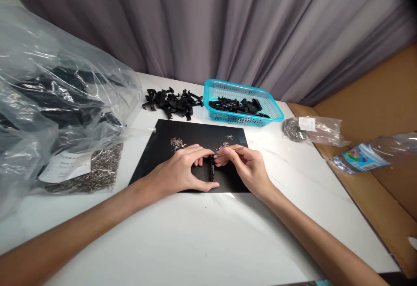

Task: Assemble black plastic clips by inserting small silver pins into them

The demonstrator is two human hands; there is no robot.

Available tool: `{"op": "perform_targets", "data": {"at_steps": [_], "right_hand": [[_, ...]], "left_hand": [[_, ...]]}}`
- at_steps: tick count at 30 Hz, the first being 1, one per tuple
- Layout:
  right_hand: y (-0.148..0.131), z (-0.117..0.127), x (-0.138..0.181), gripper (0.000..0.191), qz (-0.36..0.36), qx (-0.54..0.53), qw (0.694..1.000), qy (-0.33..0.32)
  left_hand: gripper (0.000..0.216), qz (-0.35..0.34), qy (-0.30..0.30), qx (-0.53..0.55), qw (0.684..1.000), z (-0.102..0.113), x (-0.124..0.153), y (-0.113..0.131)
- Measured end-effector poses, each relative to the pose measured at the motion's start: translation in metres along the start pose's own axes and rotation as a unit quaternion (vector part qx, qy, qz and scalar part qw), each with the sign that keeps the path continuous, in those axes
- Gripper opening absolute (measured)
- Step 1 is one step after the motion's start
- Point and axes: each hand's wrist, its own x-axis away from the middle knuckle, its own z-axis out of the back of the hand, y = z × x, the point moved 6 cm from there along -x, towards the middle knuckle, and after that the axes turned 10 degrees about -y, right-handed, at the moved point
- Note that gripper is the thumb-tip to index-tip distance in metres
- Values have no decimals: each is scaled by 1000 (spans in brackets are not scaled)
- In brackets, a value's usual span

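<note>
Over a black mat [146,160], my left hand [182,169] grips a slim black plastic part [212,171] by its two ends, thumb at the near end and fingers at the far one. My right hand [246,166] is closed in a pinch at the part's far end. Between its fingertips is a small light-coloured piece, too small to make out. Beyond my hands, a pile of small metal pieces [177,143] lies on the mat at left. A smaller group of metal pieces [224,146] lies just past my right fingers.
Loose black plastic parts [172,102] lie behind the mat, beside a blue basket [276,114] holding more. At left are a large clear bag [65,90] and a bag of metal pieces [104,169]. A small bag [296,129] and a plastic bottle [365,158] lie right.
</note>
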Motion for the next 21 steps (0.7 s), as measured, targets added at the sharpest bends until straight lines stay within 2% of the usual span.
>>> {"op": "perform_targets", "data": {"at_steps": [7, 14, 21], "right_hand": [[-3, 0, -2, 35, -9, -5, 1000, -18], [-9, 1, 0, 32, -46, 16, 997, -63], [-6, 3, -1, 32, -52, 8, 996, -67]], "left_hand": [[55, 10, -2, -1, 1000, 0, 2, 3], [50, 4, 1, -8, 1000, -1, 1, 5], [50, 6, -2, -13, 1000, -1, -1, 5]]}}
